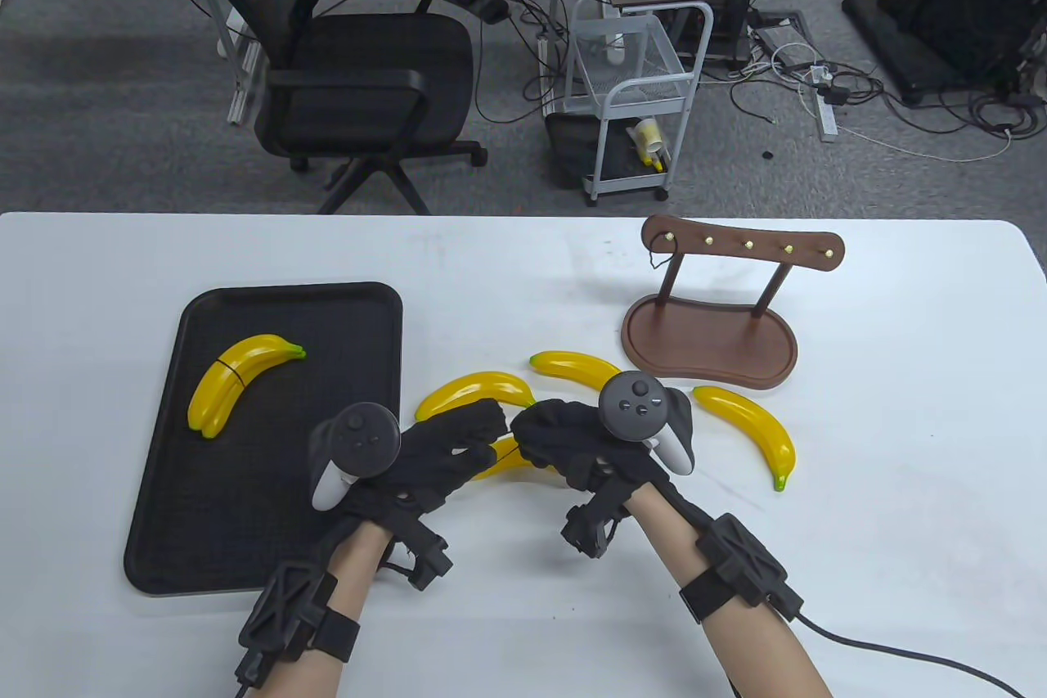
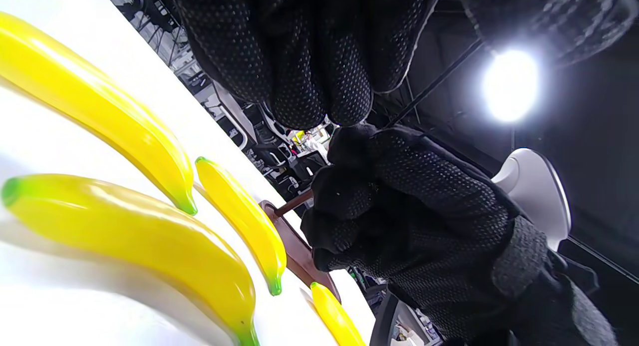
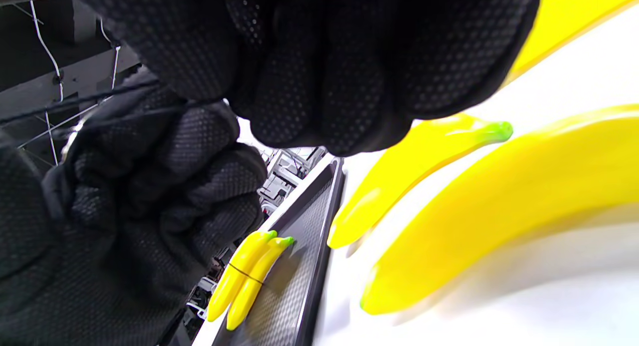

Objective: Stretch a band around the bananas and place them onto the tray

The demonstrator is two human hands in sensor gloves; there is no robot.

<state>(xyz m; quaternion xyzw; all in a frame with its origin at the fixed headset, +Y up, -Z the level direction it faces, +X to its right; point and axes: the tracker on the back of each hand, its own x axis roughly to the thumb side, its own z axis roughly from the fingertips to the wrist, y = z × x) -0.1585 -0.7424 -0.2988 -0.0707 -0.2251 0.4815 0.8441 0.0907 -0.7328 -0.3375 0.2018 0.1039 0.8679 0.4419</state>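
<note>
Both gloved hands meet over the middle of the table. My left hand (image 1: 470,436) and my right hand (image 1: 544,432) each have their fingers curled, pinching a thin black band (image 3: 60,105) stretched between them. One loose yellow banana (image 1: 509,465) lies directly under the hands, partly hidden. Another banana (image 1: 474,391) lies just beyond the left fingers, a third (image 1: 572,367) beyond the right hand, and one more (image 1: 748,432) to the right. On the black tray (image 1: 327,321) at the left lies a pair of bananas (image 1: 237,379) with a band around it.
A brown wooden peg stand (image 1: 712,338) sits at the back right, just behind the bananas. An office chair and a white cart stand on the floor beyond the table's far edge.
</note>
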